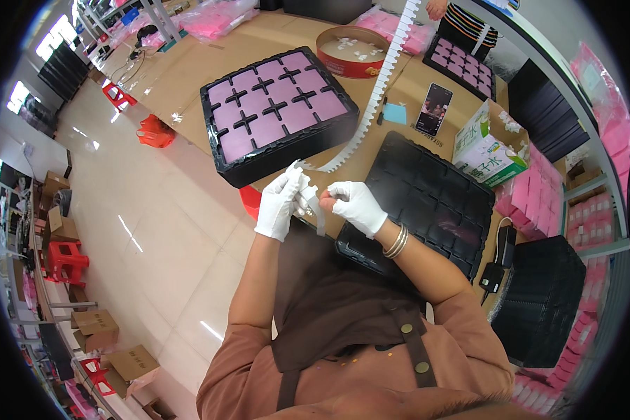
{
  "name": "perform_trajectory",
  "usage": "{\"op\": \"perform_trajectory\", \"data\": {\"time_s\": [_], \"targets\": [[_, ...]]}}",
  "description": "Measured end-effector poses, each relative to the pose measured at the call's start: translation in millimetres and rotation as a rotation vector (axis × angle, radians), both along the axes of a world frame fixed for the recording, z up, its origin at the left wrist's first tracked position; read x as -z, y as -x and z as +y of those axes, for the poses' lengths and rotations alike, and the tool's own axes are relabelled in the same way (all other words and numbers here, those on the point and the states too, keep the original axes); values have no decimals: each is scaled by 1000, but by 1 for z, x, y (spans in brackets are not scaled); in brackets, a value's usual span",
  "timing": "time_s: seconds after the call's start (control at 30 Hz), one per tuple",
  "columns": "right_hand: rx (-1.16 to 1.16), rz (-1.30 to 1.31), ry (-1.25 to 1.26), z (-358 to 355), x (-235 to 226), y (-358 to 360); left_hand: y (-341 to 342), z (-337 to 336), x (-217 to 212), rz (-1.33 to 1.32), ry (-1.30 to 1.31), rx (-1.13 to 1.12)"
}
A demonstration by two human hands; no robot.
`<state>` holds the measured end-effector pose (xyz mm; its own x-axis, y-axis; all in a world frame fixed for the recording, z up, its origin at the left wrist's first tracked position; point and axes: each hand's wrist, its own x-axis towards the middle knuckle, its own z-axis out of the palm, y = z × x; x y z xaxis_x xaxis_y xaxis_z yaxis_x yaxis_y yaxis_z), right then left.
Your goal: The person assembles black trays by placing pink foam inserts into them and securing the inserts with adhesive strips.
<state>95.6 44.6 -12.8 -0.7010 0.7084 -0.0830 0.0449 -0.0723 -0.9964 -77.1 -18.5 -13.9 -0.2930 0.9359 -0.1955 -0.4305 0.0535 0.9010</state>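
Head view. At frame centre, the gloved left hand (278, 204) and the gloved right hand (357, 204) are both closed in a pinch on the near end of a white toothed strip (378, 91), which runs from the hands diagonally up to the top edge of the frame. Above the hands, a black tray (280, 112) with pink square inserts lies on the cardboard-covered table (189, 70); right of the hands lies an empty black tray (434, 196), overhanging the table's near edge. A round red tin (352, 51) with small white pieces stands at upper centre. At centre right, a green-and-white carton (488, 147) stands open beside a propped phone (432, 109) and a small blue square note (395, 113). Pink bags (217, 17) lie at the upper left of the table. Brown cardboard boxes (94, 327) and red stools (64, 260) occupy the shiny floor (154, 231) at lower left, with open floor between them and the table edge.
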Motion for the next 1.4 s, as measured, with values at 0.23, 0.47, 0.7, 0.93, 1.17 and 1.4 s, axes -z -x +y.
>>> {"op": "perform_trajectory", "data": {"time_s": [0.23, 0.47, 0.7, 0.93, 1.17, 1.4], "targets": [[76, -131, -99, -4, 15, -2, -6, 8, 12, -3, 32, 17], [227, -114, -372, -17, -5, -34, -2, 13, 28, -83, 57, -30], [592, -313, -444, 61, 19, -109, 7, 11, 46, -86, 117, -52], [627, -753, -679, 133, 57, -103, -3, 10, 43, -70, 101, -48], [307, -1171, -526, 183, 34, -102, -3, 1, 40, -17, 137, -55], [337, -913, -450, 193, 36, -100, -18, 1, 29, -35, 114, -21]]}}
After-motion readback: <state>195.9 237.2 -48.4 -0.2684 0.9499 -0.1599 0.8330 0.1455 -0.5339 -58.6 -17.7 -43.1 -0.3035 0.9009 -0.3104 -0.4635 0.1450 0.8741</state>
